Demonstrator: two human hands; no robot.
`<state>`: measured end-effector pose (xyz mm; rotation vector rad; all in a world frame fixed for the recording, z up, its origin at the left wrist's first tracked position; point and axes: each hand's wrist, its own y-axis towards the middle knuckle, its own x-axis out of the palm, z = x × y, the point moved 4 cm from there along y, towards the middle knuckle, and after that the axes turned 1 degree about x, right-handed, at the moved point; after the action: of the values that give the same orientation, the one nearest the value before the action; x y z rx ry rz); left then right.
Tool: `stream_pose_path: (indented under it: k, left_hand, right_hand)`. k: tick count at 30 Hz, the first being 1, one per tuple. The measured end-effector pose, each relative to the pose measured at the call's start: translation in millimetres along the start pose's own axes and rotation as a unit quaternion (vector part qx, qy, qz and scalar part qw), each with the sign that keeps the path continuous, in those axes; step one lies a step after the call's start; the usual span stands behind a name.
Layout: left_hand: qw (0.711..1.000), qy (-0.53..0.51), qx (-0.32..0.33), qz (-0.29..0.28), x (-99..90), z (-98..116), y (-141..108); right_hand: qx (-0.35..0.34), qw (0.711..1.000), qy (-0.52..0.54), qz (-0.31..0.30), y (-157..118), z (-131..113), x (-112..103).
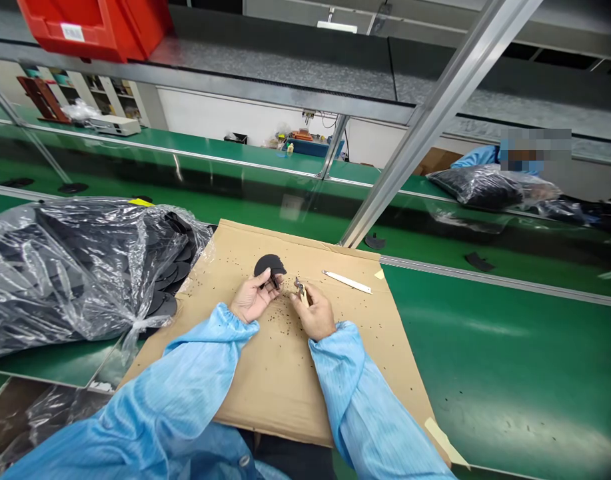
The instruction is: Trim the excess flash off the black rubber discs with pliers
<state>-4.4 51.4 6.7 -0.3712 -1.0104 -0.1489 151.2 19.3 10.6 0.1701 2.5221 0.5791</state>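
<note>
Between the thumb and fingers of my left hand (pixel 254 297) is a black curved plastic part (pixel 269 265), its rounded edge facing away from me. My right hand (pixel 316 313) is closed around a small pair of nippers (pixel 301 291) with pale handles. Their metal jaws point toward the black part, a short gap apart from it. Both hands are above a sheet of brown cardboard (pixel 265 400) sprinkled with tiny black scraps. Beyond my right hand, a white thin blade-like tool (pixel 347 281) lies on the cardboard.
At left a clear plastic bag (pixel 85 273) bulges with similar black parts. A metal post (pixel 425 140) rises behind the cardboard. Loose black parts (pixel 479 261) rest on the green conveyor belt (pixel 510 347). A red bin (pixel 95 27) sits on the upper shelf; another person (pixel 478 157) is at far right.
</note>
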Motion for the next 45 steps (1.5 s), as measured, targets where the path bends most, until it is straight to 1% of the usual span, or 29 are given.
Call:
stream_pose_path:
  k: [2, 4, 6, 9, 14, 17, 22, 27, 36, 42, 45]
  left_hand:
    - [1.0, 0.004, -0.007, -0.001, 0.0, 0, 0]
    - [1.0, 0.013, -0.001, -0.002, -0.6, 1, 0]
    - [1.0, 0.024, 0.002, 0.006, -2.2, 1, 1]
    - [0.999, 0.032, -0.018, 0.025, -4.9, -1, 3]
    - [0.999, 0.016, -0.027, 0.02, -6.8, -4, 4]
    - [0.999, 0.021, -0.031, 0.029, -9.2, -4, 4]
    - [0.998, 0.047, -0.033, 0.039, -7.0, -4, 2]
    - [0.996, 0.069, -0.033, 0.04, -1.2, -4, -2]
    - [0.993, 0.107, 0.013, 0.046, -3.2, -3, 0]
    - [0.991, 0.118, 0.021, 0.06, -7.0, -4, 3]
    - [0.99, 0.122, 0.019, 0.06, -6.7, -5, 3]
  right_hand:
    - [-0.006, 1.0, -0.01, -0.005, 0, -2, 0]
    - [-0.012, 1.0, -0.018, -0.009, 0, -3, 0]
    - [-0.019, 0.999, -0.028, -0.015, -1, -5, 0]
    - [-0.032, 0.997, -0.057, -0.029, -2, -8, 1]
    - [-0.059, 0.988, -0.124, -0.071, -4, -16, 3]
    - [-0.071, 0.982, -0.151, -0.089, -5, -19, 4]
    - [-0.088, 0.97, -0.208, -0.094, -6, -18, 6]
    - [-0.103, 0.961, -0.24, -0.093, -7, -17, 8]
    - [-0.092, 0.942, -0.298, -0.125, -4, -20, 7]
    - [-0.052, 0.931, -0.329, -0.151, -5, -24, 7]
    - [-0.036, 0.935, -0.318, -0.155, -6, -23, 9]
